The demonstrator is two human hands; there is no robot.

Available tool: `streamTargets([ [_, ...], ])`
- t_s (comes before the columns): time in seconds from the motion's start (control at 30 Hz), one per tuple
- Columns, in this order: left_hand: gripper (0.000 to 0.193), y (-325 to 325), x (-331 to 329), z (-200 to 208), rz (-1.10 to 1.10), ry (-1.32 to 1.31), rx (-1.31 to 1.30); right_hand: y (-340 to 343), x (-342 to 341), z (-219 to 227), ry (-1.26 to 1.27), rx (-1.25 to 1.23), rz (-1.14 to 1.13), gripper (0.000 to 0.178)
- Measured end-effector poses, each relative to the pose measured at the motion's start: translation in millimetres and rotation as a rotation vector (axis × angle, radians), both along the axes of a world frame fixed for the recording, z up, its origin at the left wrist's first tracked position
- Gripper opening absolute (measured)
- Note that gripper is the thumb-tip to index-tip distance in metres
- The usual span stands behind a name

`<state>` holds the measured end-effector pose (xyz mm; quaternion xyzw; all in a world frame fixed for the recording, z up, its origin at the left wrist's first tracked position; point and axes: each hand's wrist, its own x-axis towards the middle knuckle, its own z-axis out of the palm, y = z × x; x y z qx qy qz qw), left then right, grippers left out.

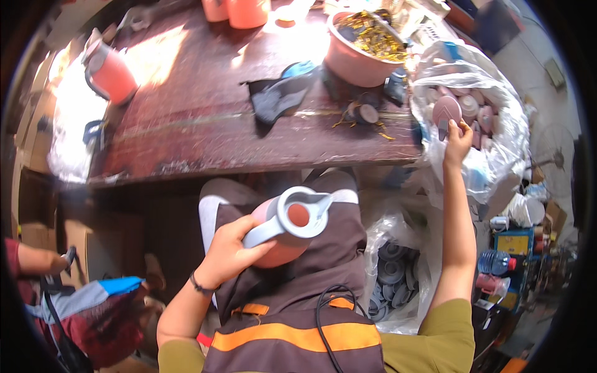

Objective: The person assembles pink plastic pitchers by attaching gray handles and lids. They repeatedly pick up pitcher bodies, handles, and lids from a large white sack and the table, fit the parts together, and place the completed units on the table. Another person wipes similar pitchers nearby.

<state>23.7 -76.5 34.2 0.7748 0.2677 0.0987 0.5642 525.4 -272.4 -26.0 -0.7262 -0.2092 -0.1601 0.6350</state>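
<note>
My left hand (227,253) is wrapped round the grey handle of a coral-pink jug (283,255), which rests tilted on my lap. The jug's grey collar and spout face up, and its round mouth has no lid on it. At the right end of the table my right hand (458,146) pinches a flat pink oval lid (447,112). That lid is held over a clear plastic bag (497,158) full of similar pink lids. A grey apron with orange trim lies beneath the jug.
Grey round parts fill another plastic bag (388,273) beside my right thigh. On the table (205,124) stand another coral jug (111,73), a grey cloth (277,99) and a pink tub (354,62) with golden ties. Another person's arm (40,258) shows at left.
</note>
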Motion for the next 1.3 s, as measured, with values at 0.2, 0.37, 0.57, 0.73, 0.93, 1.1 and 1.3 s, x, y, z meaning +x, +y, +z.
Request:
streamTargets([
  [0.2, 0.029, -6, 2, -13, -0.063, 0.0, -0.045, 22, -208, 39, 1.109, -0.089, 1.104, 0.021],
  [0.37, 0.029, -12, 5, -13, -0.087, 0.026, 0.047, 44, -251, 33, 0.559, -0.495, 1.142, 0.049],
  [0.57, 0.026, -15, 7, -6, -0.091, 0.006, 0.069, 55, -297, 54, -0.224, -0.75, 1.035, 0.072],
  [0.73, 0.026, 20, 0, -25, -0.276, -0.099, 0.064, 63, -292, 28, -0.612, -0.359, 1.333, 0.05],
  [0.93, 0.021, 42, 8, -74, -0.157, -0.098, -0.257, 64, -324, 31, -0.765, -0.091, 1.449, 0.038],
  [1.1, 0.027, -1, 3, -36, -0.007, 0.043, 0.315, 57, -314, 2, -0.184, -0.37, 1.039, 0.041],
  [1.3, 0.027, -49, 17, -45, -0.256, 0.041, 0.464, 43, -295, -32, 0.738, -0.55, 0.884, 0.056],
])
